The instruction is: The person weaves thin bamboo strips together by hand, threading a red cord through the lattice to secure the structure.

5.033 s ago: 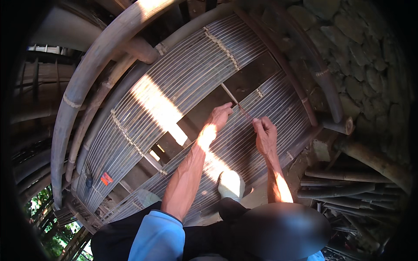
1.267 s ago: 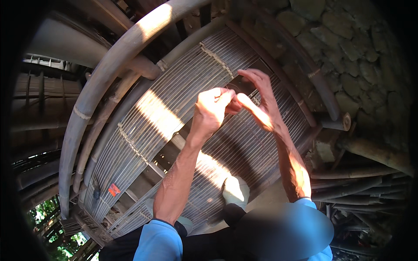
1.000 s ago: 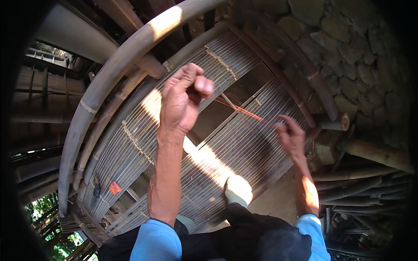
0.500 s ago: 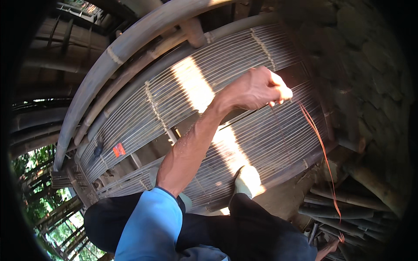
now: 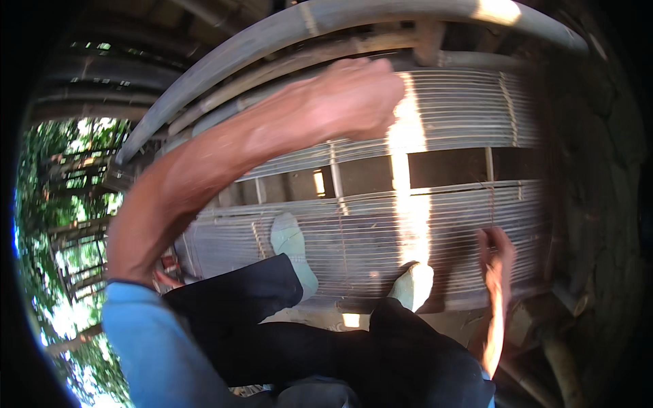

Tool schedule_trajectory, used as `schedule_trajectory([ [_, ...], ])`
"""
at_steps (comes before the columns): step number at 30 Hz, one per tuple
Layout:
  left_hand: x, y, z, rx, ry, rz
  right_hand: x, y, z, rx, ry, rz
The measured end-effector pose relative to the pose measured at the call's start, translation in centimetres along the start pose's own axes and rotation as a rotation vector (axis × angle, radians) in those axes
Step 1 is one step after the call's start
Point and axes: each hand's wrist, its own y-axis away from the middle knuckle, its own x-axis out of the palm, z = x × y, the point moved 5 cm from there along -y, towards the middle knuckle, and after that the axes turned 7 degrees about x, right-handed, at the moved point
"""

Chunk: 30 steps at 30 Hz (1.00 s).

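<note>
My left hand is raised over the far side of a slatted bamboo bench, its arm crossing from the lower left. Motion smears it; its fingers look curled into a fist, and what they hold, if anything, cannot be made out. My right hand hovers near the bench's near slats at the right, with bent, blurred fingers. A thin reddish-brown strand crosses the slats just beyond it; whether the fingers touch it is unclear.
A thick curved bamboo rail arches along the far side. Dark gaps split the slats midway. My pale socked feet rest on the near slats. Bamboo poles lie at the lower right. Greenery shows at the left.
My left hand has swept left and away from me. My right hand has come up from the lower right edge over the slats. The long orange strip no longer shows clearly; the view has turned.
</note>
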Motion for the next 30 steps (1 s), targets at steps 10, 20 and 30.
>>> schedule_trajectory([
  [10,15.6,27.0,5.0,-0.482,0.313,-0.088,23.5,-6.3,12.3,-0.754,0.392,0.601],
  [20,31.7,16.4,0.1,-0.506,0.375,-0.748,23.1,-3.5,16.3,-0.848,0.384,0.195],
  [30,33.2,15.5,-0.1,-0.469,0.587,-0.845,25.8,-2.7,12.8,-0.234,0.486,0.409],
])
